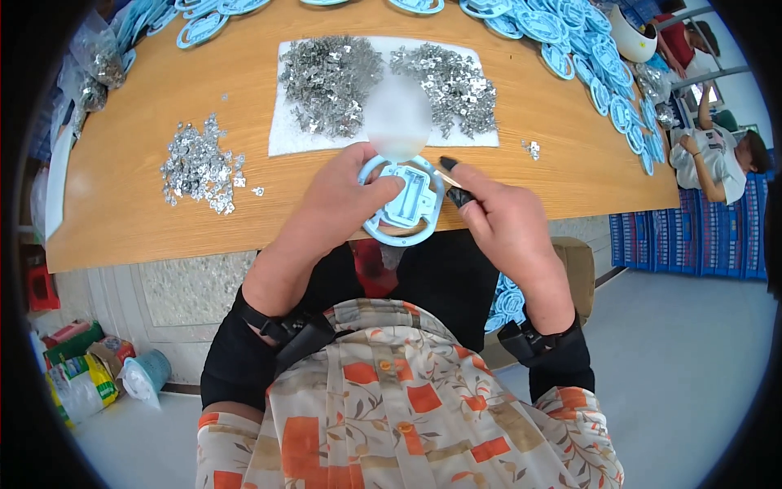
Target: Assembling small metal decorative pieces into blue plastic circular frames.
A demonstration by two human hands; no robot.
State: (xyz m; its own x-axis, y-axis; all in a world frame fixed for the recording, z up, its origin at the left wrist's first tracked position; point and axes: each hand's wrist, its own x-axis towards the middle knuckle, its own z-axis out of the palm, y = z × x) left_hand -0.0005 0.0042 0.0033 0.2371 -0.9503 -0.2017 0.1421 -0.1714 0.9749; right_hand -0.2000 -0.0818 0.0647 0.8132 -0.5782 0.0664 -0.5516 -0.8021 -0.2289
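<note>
My left hand [346, 196] is closed on the left side of a light blue plastic wheel-shaped part [419, 210], its thumb lying across the raised centre. The part is tilted above the table's front edge and has a rectangular recess in its middle. To its right, my right hand [505, 220] is closed, with black covers on the tips of the thumb and forefinger. A thin pale sliver [445, 178] shows between those fingertips, close to the part's rim; its kind is unclear. A blurred pale round patch hides what lies just beyond the part.
Small metal pieces lie in two heaps [330, 81] [456, 90] on a white mat [285, 143]. Another pile [199, 167] is at left, with a few pieces [531, 149] at right. Blue parts [562, 33] line the table's far side. Two people [709, 159] are at far right.
</note>
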